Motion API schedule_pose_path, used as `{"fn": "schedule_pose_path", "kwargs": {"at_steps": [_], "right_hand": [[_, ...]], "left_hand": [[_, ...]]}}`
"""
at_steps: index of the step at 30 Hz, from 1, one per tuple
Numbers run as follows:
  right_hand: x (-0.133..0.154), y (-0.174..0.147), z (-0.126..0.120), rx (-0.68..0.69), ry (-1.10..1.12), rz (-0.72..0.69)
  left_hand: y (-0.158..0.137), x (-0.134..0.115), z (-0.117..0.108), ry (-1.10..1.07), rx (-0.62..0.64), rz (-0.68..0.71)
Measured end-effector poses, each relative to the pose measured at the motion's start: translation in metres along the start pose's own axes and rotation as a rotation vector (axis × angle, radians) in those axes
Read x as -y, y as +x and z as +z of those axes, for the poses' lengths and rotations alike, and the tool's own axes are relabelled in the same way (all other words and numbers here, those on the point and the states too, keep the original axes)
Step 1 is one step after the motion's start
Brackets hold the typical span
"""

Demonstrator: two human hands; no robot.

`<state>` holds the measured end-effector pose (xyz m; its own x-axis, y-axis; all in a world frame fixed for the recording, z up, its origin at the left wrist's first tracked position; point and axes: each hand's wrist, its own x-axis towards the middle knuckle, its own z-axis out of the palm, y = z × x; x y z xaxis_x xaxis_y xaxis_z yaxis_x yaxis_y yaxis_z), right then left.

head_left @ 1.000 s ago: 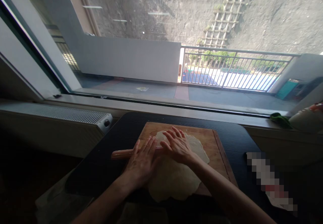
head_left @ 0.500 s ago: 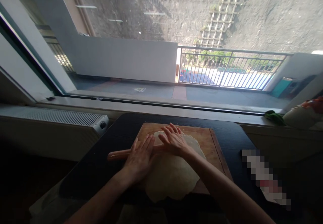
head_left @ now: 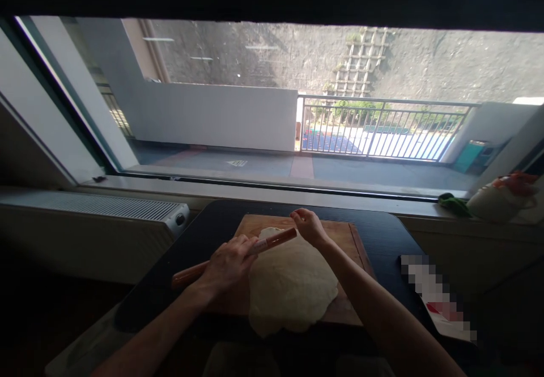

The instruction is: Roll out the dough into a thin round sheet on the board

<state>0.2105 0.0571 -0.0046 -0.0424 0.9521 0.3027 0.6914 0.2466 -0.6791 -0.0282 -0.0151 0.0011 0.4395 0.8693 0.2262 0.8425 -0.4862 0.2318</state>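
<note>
Left hand was palm down, fingers curled in grip, well in from left edge of table. Right hand was up nearer far edge, fingers bent and bunched, tips aimed kinda left. Both forearms bare, slanted in over near edge, wrists more or less straight.

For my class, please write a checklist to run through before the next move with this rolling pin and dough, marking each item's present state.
1. Left hand gripping the rolling pin: ok.
2. Right hand gripping the pin: not ok; it is near the pin's far end.
3. Board resting on the table: ok.
4. Dough wholly on the board: not ok; it hangs past the near edge.
5. Dough evenly thick: cannot tell.
</note>
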Motion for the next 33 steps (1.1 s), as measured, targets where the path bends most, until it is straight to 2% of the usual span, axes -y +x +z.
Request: {"fn": "schedule_pose_path", "kwargs": {"at_steps": [3,7,10,13,18,20,26,31,33], "right_hand": [[0.019,-0.001,0.009,-0.038,-0.075,-0.046],[0.04,-0.021,0.039,0.028,-0.229,-0.176],[0.044,-0.04,0.061,0.058,-0.324,-0.247],[0.043,-0.042,0.071,0.046,-0.385,-0.265],[0.048,-0.014,0.076,0.094,-0.417,-0.189],[0.049,-0.015,0.075,0.104,-0.416,-0.186],[0.041,-0.049,0.065,0.041,-0.398,-0.286],[0.045,-0.014,0.075,0.113,-0.398,-0.134],[0.046,-0.01,0.076,0.127,-0.398,-0.105]], "left_hand": [[-0.015,0.01,-0.009,0.006,0.08,-0.032],[-0.034,0.015,-0.011,-0.021,0.166,-0.036],[-0.039,0.014,-0.006,0.045,0.12,0.009],[-0.032,0.016,0.005,0.146,0.025,0.045],[-0.008,0.026,0.028,0.276,-0.116,-0.077],[-0.008,0.025,0.033,0.295,-0.117,-0.093],[-0.027,0.008,0.037,0.316,-0.133,0.017],[-0.004,0.018,0.037,0.303,-0.08,-0.101],[-0.002,0.02,0.037,0.285,-0.061,-0.107]]}}
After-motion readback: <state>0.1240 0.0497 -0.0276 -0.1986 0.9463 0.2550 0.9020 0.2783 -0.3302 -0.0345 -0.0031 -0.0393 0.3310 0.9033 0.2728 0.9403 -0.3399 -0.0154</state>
